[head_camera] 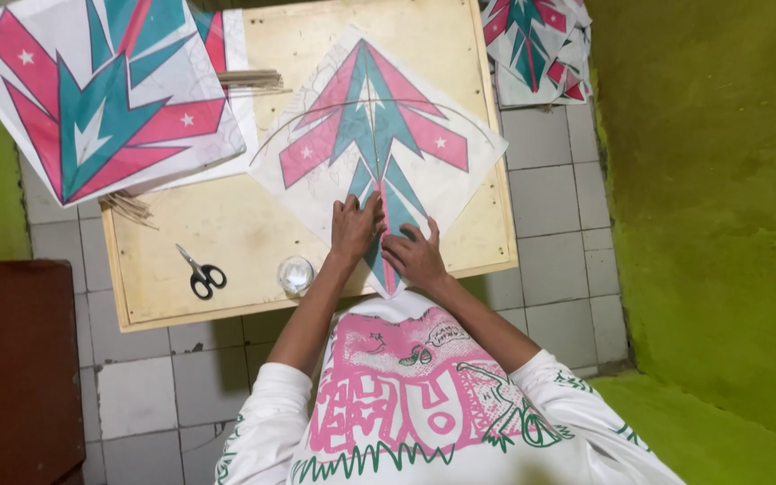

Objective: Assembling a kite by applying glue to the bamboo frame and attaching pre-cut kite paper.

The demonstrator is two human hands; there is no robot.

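No packages, labels, signs or screens show anywhere here. The nearest candidate is a small round clear container [295, 274] just left of the left hand [356, 226]; it seems to carry no label, though the view is too coarse to be sure.

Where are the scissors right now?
In the head view, the scissors lie on the wooden board, left of the small clear container and the left hand.
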